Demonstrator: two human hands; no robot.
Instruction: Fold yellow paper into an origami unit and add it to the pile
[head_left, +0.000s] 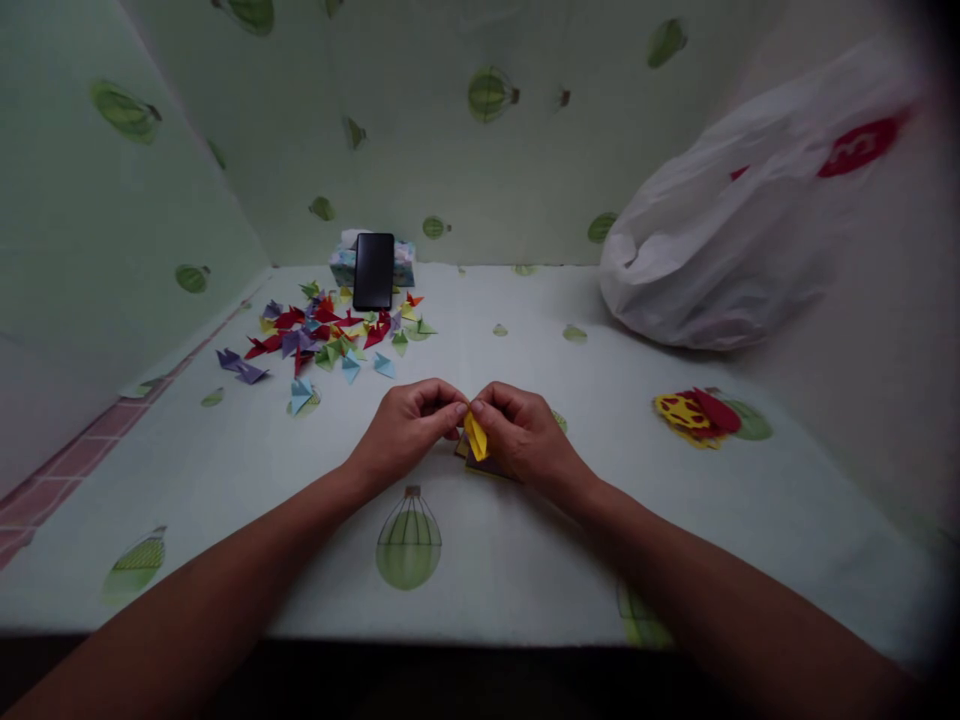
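Between my two hands is a small folded piece of yellow paper (476,438), narrow and pointed toward me. My left hand (409,422) pinches its upper end between thumb and fingers. From the other side my right hand (521,430) grips it, thumb beside the left thumb, most fingers curled out of sight. Under the right hand lies a dark flat stack with a yellowish edge (487,467), partly hidden. Farther off to the left is a loose heap of folded paper cranes (300,340) in red, purple, green, blue and yellow.
A black phone (373,272) leans against a tissue box (406,264) behind the cranes. At the back right stands a large white plastic bag (697,250). Red and yellow cut-out pieces (694,415) lie at the right. A balloon-patterned cover (300,560) spreads over the table.
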